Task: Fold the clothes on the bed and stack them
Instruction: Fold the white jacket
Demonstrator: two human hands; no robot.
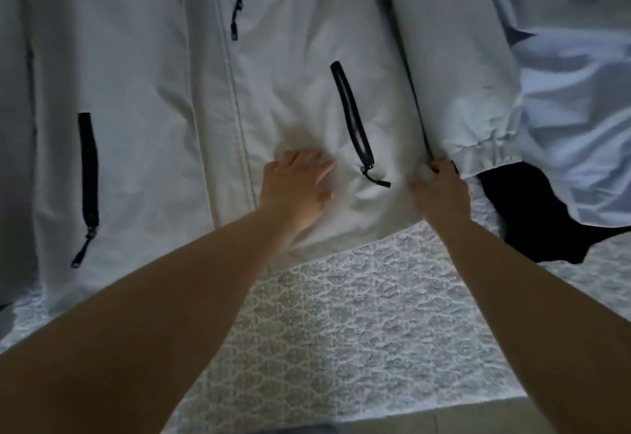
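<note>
Left hand [296,185] flat, fingers spread, pinning jacket [143,92] to bed [358,314] — right hand [440,187] at three o'clock, fingers gripping hem, likely tugging fabric smooth for folding.

This is a bedroom in a home: a bed with a grey-white patterned quilted cover [358,314] carries loose clothes.

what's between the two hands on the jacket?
Head view: the black pocket zip, its pull and wrinkled jacket fabric lie between left hand and right hand.
</note>
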